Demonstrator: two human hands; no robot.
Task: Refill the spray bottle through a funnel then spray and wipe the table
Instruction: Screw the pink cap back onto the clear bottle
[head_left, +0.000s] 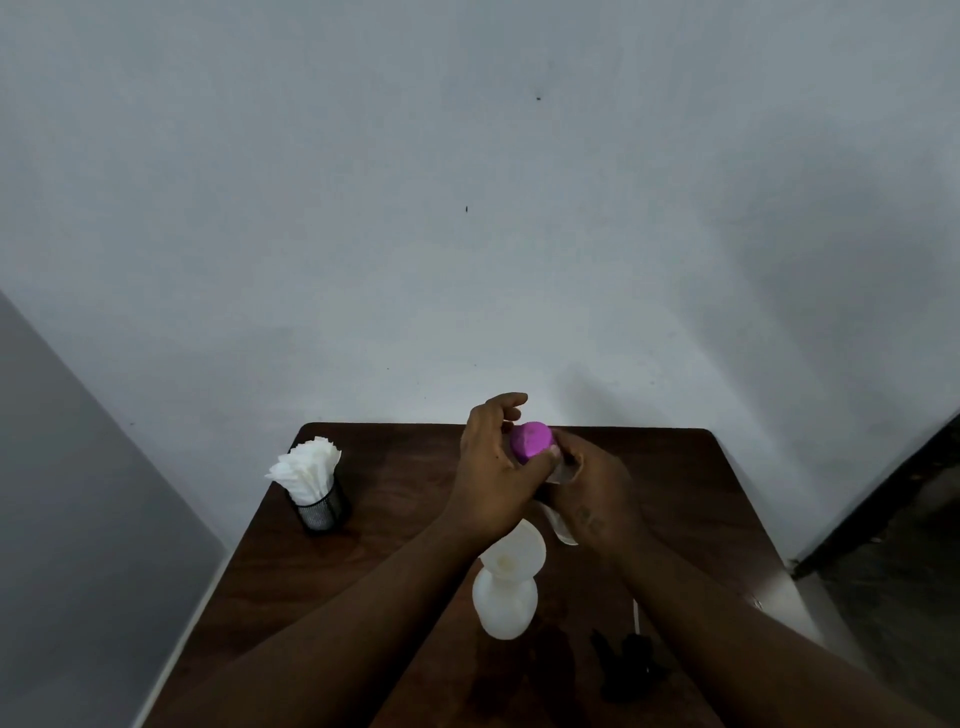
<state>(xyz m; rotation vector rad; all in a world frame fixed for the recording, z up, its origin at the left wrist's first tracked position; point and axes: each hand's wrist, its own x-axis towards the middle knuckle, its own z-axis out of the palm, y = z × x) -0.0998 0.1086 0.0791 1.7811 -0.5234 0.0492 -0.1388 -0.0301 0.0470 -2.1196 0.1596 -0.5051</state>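
Left hand (493, 470) fingers curl round the purple cap (531, 441), right hand (595, 493) grips the clear bottle (560, 526) over the table (395, 525). Spray bottle (504, 610), funnel (515, 552) in its neck, stands just nearer.

Left grip (491, 467) and right grip (589, 486) curl together.
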